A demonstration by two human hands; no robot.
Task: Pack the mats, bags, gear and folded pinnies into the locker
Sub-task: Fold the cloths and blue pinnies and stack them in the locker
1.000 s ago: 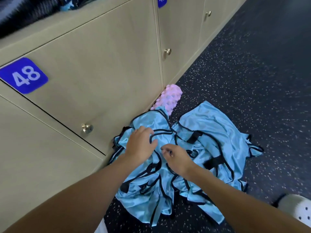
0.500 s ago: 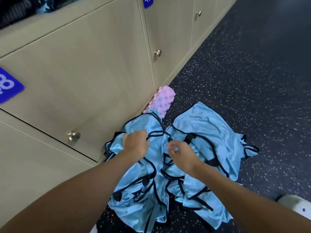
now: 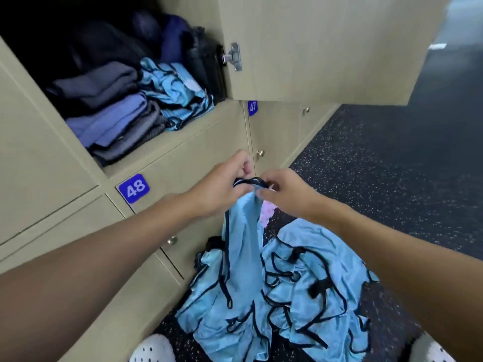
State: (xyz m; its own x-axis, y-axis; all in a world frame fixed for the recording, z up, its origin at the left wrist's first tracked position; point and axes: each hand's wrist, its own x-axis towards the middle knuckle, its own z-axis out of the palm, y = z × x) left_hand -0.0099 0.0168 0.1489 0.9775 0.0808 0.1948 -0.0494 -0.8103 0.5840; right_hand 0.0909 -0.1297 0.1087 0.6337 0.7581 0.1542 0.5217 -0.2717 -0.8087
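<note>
At the foot of the lockers, both hands were raised close together, almost touching, over the floor (image 3: 379, 165). The left hand (image 3: 222, 188) had its fingers curled tight round the black-trimmed top edge of a light blue pinny (image 3: 243, 231). The right hand (image 3: 283, 192) pinched the same edge between thumb and forefinger, its other fingers bent. Neither hand was open. That short stretch of trim ran crosswise from one hand to the other.

From there the pinny hung with its long axis upright. Its top edge pointed up and its lower end ran down into the heap of pinnies (image 3: 308, 283), crumpled on the floor just beside the lower doors. A pink roller (image 3: 266, 215) showed behind the hanging cloth, mostly hidden.

Up and to the left, the locker (image 3: 183, 137) stood with its door (image 3: 326, 48) swung wide. Folded pinnies (image 3: 177, 95) lay at its front edge, between a stack of grey and blue folded cloth (image 3: 112, 116) and a black bag (image 3: 206, 64). Plates numbered 48 (image 3: 134, 188) and 47 (image 3: 252, 107) marked the doors below. A white shoe (image 3: 154, 348) stood at the bottom edge.
</note>
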